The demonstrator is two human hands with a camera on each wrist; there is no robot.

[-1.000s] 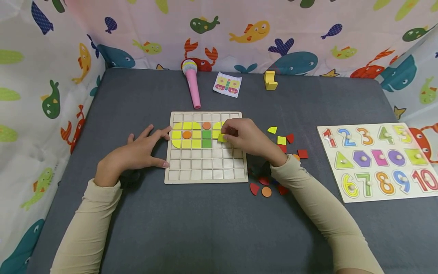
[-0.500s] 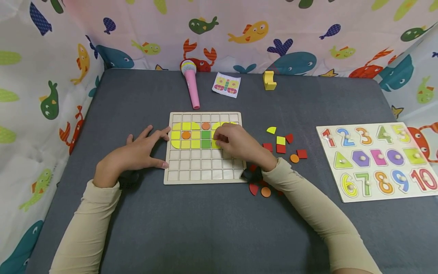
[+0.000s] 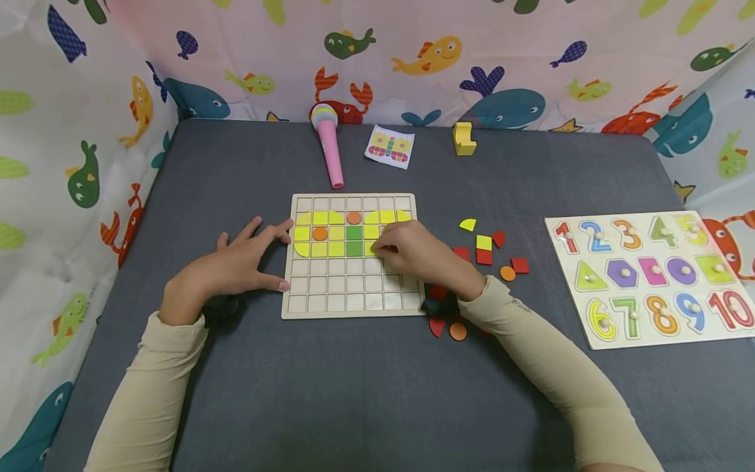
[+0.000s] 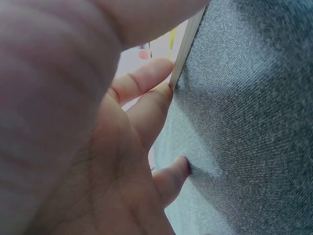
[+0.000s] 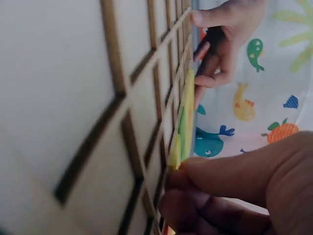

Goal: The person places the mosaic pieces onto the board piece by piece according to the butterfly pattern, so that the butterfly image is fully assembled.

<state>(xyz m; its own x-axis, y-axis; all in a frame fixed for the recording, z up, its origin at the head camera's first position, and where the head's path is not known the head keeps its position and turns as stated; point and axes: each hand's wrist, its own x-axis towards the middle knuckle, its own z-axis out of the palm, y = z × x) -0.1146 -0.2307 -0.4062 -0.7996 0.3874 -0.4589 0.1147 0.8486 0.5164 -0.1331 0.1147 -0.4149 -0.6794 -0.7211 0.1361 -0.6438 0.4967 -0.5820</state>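
Note:
A pale wooden grid board [image 3: 330, 284] lies in front of me, its upper cells filled with yellow, green and orange tiles. My left hand [image 3: 227, 262] rests at the board's left edge with fingers spread, thumb and fingertips touching the rim; the left wrist view shows fingertips against that edge. Over the right half of the board, my right hand [image 3: 409, 249] has its thumb and fingers bent together at a yellow tile [image 3: 368, 249], in a cell just right of the green squares [image 3: 354, 240]. The hand covers part of this tile and the cells beyond it.
Loose red, yellow and orange pieces [image 3: 483, 256] lie right of the board, some under the right wrist. Farther right is a number puzzle board [image 3: 610, 280]. Behind stand a pink microphone [image 3: 330, 151], a butterfly pattern card [image 3: 390, 147] and a yellow block [image 3: 464, 139].
My right hand has carried the yellow tile left and down into the cell beside the green squares, and its fingers stay there, shifting slightly. The left hand keeps its place.

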